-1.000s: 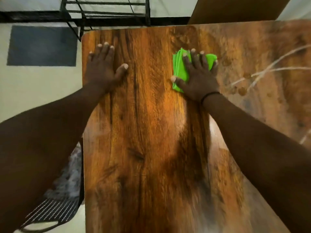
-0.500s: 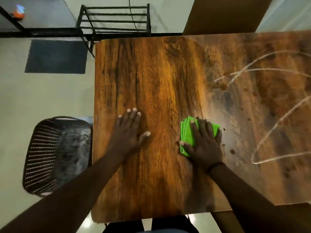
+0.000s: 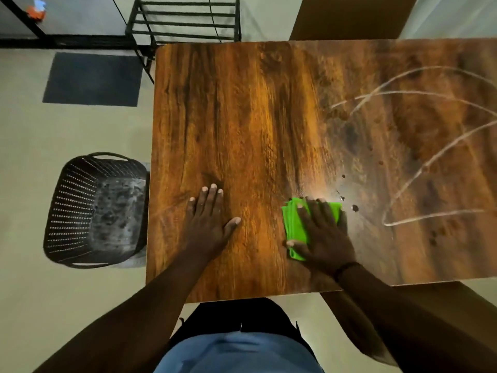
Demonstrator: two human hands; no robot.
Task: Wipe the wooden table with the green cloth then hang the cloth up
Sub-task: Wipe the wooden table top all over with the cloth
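Observation:
The wooden table (image 3: 255,117) fills the middle and right of the head view. A folded green cloth (image 3: 294,224) lies on it near the front edge. My right hand (image 3: 324,235) presses flat on top of the cloth, fingers spread, covering its right part. My left hand (image 3: 207,224) rests flat on the bare wood to the left of the cloth, fingers apart, holding nothing. White smear lines (image 3: 419,168) and dark spots (image 3: 355,208) mark the table's right side, just right of the cloth.
A dark perforated basket (image 3: 88,211) stands on the floor left of the table. A black metal rack (image 3: 185,21) stands beyond the table's far left corner, with a grey mat (image 3: 94,79) on the floor beside it.
My right hand has pulled the cloth from the far part of the table back toward the front edge. My left hand slid back with it. The view has drawn back.

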